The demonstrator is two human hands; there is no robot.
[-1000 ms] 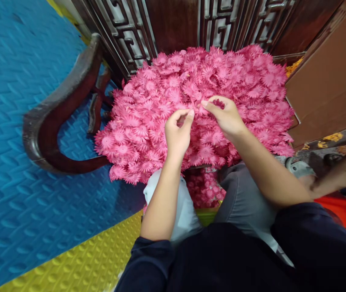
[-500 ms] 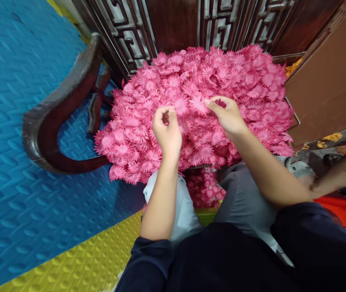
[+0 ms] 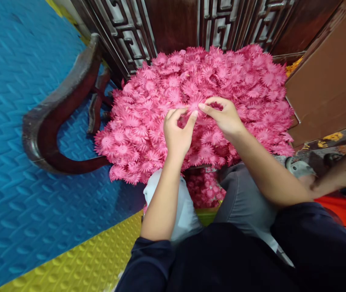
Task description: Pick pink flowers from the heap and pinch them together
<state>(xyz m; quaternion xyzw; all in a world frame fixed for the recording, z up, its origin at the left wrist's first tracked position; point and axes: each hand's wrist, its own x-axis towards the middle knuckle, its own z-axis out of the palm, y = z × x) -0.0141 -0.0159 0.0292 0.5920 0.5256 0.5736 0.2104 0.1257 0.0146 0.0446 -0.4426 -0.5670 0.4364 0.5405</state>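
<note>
Over a heaped pile of pink artificial flowers, my two hands meet at a thin, many-petalled pink flower piece. My right hand pinches its right edge between thumb and fingers. At its left and lower edge are the thumb and curled fingers of my left hand, closed on it. Whether one layer or two lie together between the fingertips cannot be made out. The flowers in the pile have the same spiky petals and paler middles.
A curved dark wooden chair arm stands left of the pile, above blue matting. Carved wooden panels rise behind. To the right are a brown board and another person's arm. More pink flowers lie below, between my knees.
My left hand has moved right and slightly up to meet my right hand. The pink flowers held apart before are now together at the fingertips. My right hand shifted slightly left.
</note>
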